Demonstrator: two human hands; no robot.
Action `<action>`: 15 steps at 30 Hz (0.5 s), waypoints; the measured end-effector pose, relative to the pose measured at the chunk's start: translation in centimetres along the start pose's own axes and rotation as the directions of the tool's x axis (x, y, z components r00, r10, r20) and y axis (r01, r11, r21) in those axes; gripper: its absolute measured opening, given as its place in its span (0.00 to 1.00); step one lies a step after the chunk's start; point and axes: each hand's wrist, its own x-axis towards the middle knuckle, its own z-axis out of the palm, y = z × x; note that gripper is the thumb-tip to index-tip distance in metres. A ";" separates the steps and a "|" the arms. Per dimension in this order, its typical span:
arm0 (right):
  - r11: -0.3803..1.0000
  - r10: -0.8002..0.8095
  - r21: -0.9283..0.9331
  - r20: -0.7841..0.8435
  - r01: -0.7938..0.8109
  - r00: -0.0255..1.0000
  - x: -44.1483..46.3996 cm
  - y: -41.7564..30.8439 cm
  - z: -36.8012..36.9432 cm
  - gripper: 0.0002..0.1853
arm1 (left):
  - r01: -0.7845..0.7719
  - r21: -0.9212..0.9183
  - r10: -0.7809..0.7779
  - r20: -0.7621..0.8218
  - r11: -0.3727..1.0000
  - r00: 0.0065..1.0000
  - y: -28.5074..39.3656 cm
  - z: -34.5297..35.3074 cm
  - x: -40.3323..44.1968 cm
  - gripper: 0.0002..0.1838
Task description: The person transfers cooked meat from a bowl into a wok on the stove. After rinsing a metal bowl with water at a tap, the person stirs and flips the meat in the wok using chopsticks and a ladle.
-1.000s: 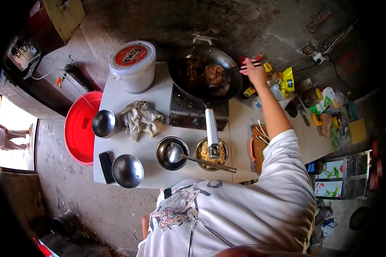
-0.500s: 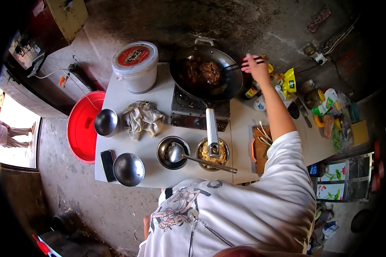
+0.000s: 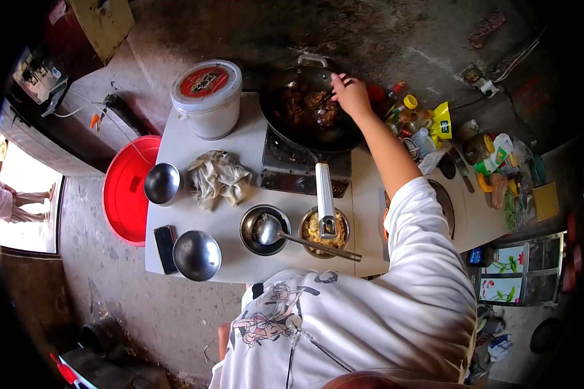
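Note:
My right hand [image 3: 350, 93] is closed on the dark chopsticks over the right part of the black wok [image 3: 292, 133]; they reach down toward browned pieces of food [image 3: 323, 111] in dark sauce. The wok sits on a stove [image 3: 298, 170], its white handle [image 3: 325, 194] toward me over a bowl of yellowish food [image 3: 315, 228]. Left of that, a ladle [image 3: 305, 242] rests in a metal bowl [image 3: 246, 227]. My left hand is not clearly visible; only a bit of skin shows by my shirt's left edge.
A lidded white bucket [image 3: 211, 117], crumpled cloth [image 3: 218, 178], two metal bowls and a phone [image 3: 165, 249] are on the table's left. A red basin [image 3: 120, 201] stands beyond its edge. Bottles [image 3: 405, 113] and a knife [image 3: 464, 174] lie right. A person's legs [image 3: 32, 206] show in the doorway.
My right hand has moved left, from beside the wok's right rim to above the wok, with the chopsticks. My forearm and sleeve now cover much of the cutting board.

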 end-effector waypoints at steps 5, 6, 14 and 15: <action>0.994 -0.108 -0.004 0.196 0.111 0.975 -1.5 -0.4 -0.8 0.16 | 0.006 -0.007 -0.006 -0.002 1.000 1.000 -0.3 0.2 -0.2 0.19; 0.992 -0.039 0.124 0.243 0.009 0.969 -1.7 -0.5 -1.9 0.17 | 0.006 -0.008 -0.006 -0.001 1.000 1.000 -0.3 0.2 -0.3 0.19; 0.989 0.108 0.105 -0.024 -0.105 0.994 -0.4 -1.4 -6.7 0.20 | -0.002 0.000 0.002 -0.007 1.000 1.000 0.0 -0.2 0.5 0.19; 0.993 0.079 0.087 -0.043 -0.075 0.996 0.0 -0.8 -6.0 0.19 | -0.002 0.004 0.002 -0.005 1.000 1.000 0.2 -0.4 0.5 0.19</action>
